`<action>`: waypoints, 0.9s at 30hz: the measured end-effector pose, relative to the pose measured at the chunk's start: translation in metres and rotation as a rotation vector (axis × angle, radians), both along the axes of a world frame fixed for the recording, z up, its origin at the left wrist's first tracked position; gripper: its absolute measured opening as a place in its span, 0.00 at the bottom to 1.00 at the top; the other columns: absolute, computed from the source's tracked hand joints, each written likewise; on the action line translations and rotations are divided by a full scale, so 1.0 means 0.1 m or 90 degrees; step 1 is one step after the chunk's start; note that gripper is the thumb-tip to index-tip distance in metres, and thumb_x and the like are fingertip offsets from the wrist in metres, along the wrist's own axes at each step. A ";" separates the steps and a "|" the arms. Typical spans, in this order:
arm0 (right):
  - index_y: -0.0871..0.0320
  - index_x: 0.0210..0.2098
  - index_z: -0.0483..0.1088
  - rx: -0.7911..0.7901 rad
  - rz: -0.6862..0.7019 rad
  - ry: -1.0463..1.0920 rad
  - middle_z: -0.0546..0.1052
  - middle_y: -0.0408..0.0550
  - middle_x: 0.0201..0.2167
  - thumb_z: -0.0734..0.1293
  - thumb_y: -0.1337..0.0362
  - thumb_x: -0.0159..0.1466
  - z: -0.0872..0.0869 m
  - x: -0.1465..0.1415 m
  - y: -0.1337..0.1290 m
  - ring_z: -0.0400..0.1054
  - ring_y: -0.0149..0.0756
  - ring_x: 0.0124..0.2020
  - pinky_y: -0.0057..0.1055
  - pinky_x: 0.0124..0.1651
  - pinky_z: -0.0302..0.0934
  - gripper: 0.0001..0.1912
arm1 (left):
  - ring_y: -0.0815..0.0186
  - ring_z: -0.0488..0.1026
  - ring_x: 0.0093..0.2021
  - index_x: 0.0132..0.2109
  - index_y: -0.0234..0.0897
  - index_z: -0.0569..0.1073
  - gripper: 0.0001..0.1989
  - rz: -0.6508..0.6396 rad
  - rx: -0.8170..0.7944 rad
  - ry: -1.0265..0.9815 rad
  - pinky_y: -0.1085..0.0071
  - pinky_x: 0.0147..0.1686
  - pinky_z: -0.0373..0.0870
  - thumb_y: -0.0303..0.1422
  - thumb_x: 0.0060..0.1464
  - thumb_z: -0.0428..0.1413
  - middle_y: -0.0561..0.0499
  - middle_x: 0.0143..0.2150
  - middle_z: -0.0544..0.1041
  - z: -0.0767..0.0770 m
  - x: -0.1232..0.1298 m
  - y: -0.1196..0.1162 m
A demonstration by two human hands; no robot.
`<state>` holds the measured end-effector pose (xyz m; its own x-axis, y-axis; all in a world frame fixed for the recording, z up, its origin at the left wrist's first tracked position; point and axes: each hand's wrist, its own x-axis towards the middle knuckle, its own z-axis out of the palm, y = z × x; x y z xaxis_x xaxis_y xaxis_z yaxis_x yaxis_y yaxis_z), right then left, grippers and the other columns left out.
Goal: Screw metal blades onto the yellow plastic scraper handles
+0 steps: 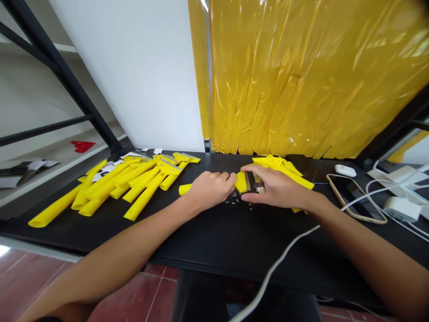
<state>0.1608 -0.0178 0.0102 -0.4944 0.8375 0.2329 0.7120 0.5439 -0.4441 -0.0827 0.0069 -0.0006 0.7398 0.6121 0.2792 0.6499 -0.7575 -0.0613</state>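
Yellow scraper point(240, 182) — between left hand point(212, 190), right hand point(279, 187).

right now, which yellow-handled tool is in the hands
The yellow-handled tool between the left hand and right hand; the tools heaped at left lie unheld.

A yellow scraper point(240, 182) lies crosswise between the hands point(212, 188), grey end point(250, 181) rightward.
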 end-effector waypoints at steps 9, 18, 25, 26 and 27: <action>0.54 0.70 0.62 -0.028 0.025 -0.015 0.71 0.59 0.68 0.75 0.40 0.56 -0.12 0.10 0.00 0.70 0.57 0.64 0.50 0.62 0.66 0.49 | 0.58 0.77 0.36 0.60 0.30 0.75 0.17 -0.030 0.227 0.047 0.65 0.33 0.65 0.31 0.71 0.48 0.43 0.37 0.79 -0.18 0.05 -0.03; 0.53 0.68 0.62 -0.028 -0.052 0.016 0.74 0.54 0.63 0.74 0.41 0.58 0.00 0.02 -0.06 0.72 0.52 0.60 0.46 0.61 0.68 0.45 | 0.60 0.77 0.36 0.59 0.33 0.75 0.17 0.001 0.341 0.030 0.65 0.32 0.67 0.34 0.67 0.57 0.48 0.36 0.78 -0.15 0.01 0.01; 0.52 0.71 0.58 -0.032 -0.082 -0.009 0.66 0.54 0.71 0.73 0.39 0.57 -0.02 0.11 -0.03 0.66 0.54 0.67 0.49 0.67 0.64 0.49 | 0.57 0.78 0.41 0.64 0.31 0.71 0.23 0.035 0.269 0.038 0.63 0.37 0.69 0.37 0.68 0.55 0.45 0.40 0.79 -0.13 0.03 0.02; 0.51 0.71 0.58 -0.031 -0.082 -0.012 0.66 0.54 0.71 0.73 0.39 0.57 -0.03 0.12 -0.02 0.67 0.54 0.67 0.49 0.67 0.65 0.49 | 0.57 0.78 0.40 0.66 0.32 0.70 0.24 0.037 0.258 0.048 0.63 0.36 0.69 0.37 0.68 0.54 0.45 0.41 0.78 -0.13 0.03 0.03; 0.51 0.71 0.58 -0.030 -0.079 -0.012 0.66 0.54 0.71 0.73 0.38 0.58 -0.04 0.13 -0.02 0.67 0.54 0.67 0.49 0.67 0.65 0.49 | 0.57 0.77 0.40 0.68 0.35 0.68 0.24 0.036 0.247 0.058 0.64 0.35 0.68 0.37 0.69 0.53 0.46 0.40 0.78 -0.13 0.03 0.03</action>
<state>0.1740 -0.0196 0.0059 -0.3901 0.9024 0.1833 0.7810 0.4297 -0.4532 -0.0794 0.0099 -0.0132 0.7406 0.5146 0.4321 0.6685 -0.6296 -0.3959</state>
